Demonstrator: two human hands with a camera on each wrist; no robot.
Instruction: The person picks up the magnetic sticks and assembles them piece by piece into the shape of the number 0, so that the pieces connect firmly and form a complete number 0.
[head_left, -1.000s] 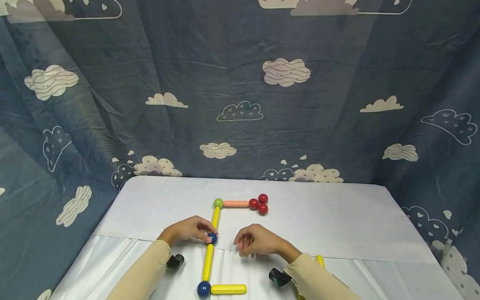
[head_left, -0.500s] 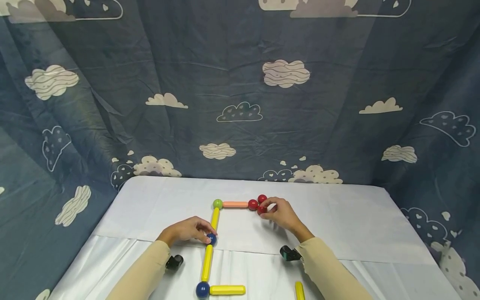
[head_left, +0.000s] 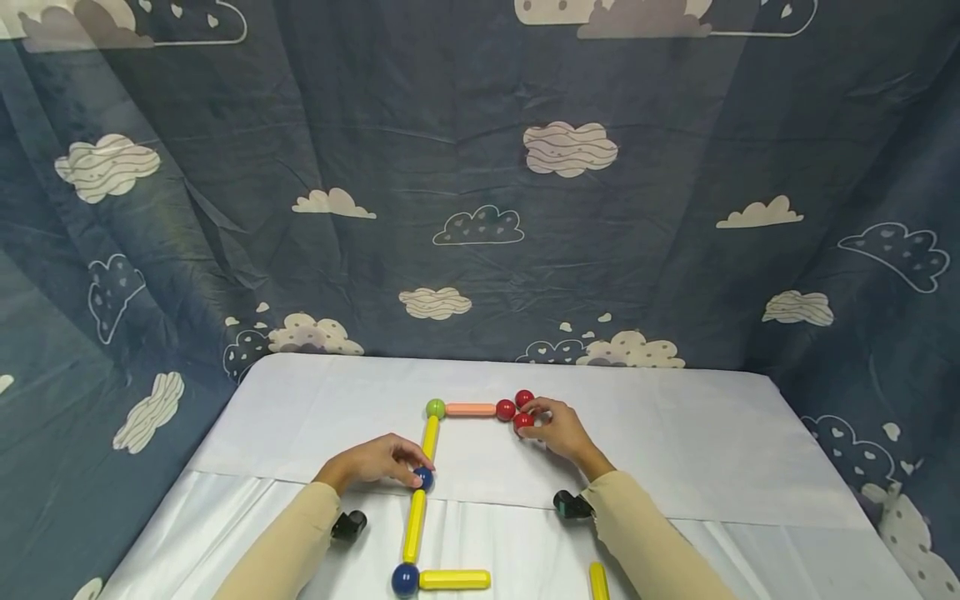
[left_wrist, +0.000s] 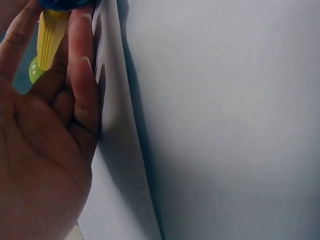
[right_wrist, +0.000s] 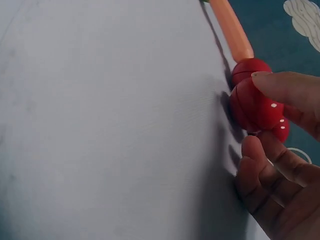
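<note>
My left hand (head_left: 375, 460) pinches the middle blue ball (head_left: 424, 478) between thumb and fingers. From that ball a yellow rod (head_left: 431, 437) runs up to a green ball (head_left: 436, 408), and another yellow rod (head_left: 414, 527) runs down to a second blue ball (head_left: 406, 580). An orange rod (head_left: 471, 410) joins the green ball to a red ball (head_left: 506, 410). My right hand (head_left: 562, 431) has its thumb and fingers about the nearest red ball (right_wrist: 254, 106), pinching it. Behind it sits a third red ball (head_left: 524, 398), close to the other two.
A yellow rod (head_left: 454, 580) extends right from the lower blue ball. Another yellow rod (head_left: 599, 581) lies apart near the front, beside my right sleeve (head_left: 645, 533). White cloth (head_left: 712, 433) covers the table, and a dark cloud-patterned curtain (head_left: 637, 275) hangs behind.
My right hand has moved away from me to the red balls and taken hold of the nearest one, which has shifted slightly toward me. My left hand stays on the blue ball.
</note>
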